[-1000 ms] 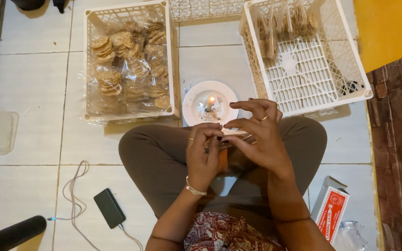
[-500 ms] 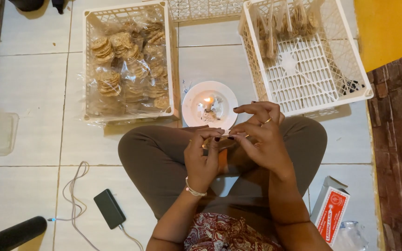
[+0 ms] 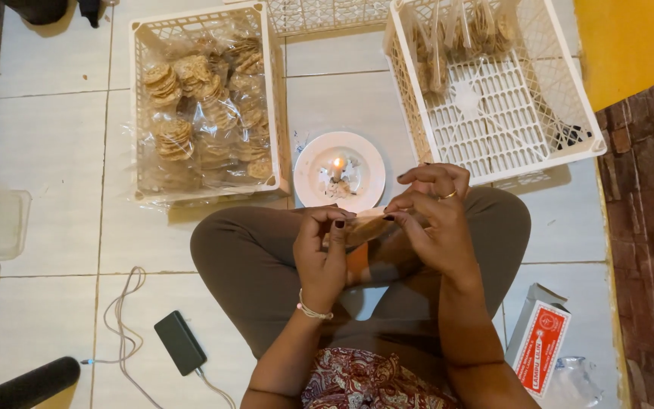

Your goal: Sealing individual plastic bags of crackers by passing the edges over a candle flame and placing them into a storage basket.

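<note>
Just behind the white round plate with a lit candle (image 3: pixel 340 171), a clear plastic cracker packet (image 3: pixel 365 227) is pinched by left hand (image 3: pixel 323 250) and right hand (image 3: pixel 433 223); light, slippery, brittle inside, likely best gripped by its edges.

A small clear packet of round crackers (image 3: pixel 366 226), lying tilted, pinched between both hands above the lap, at 6 o'clock of the candle plate.
</note>
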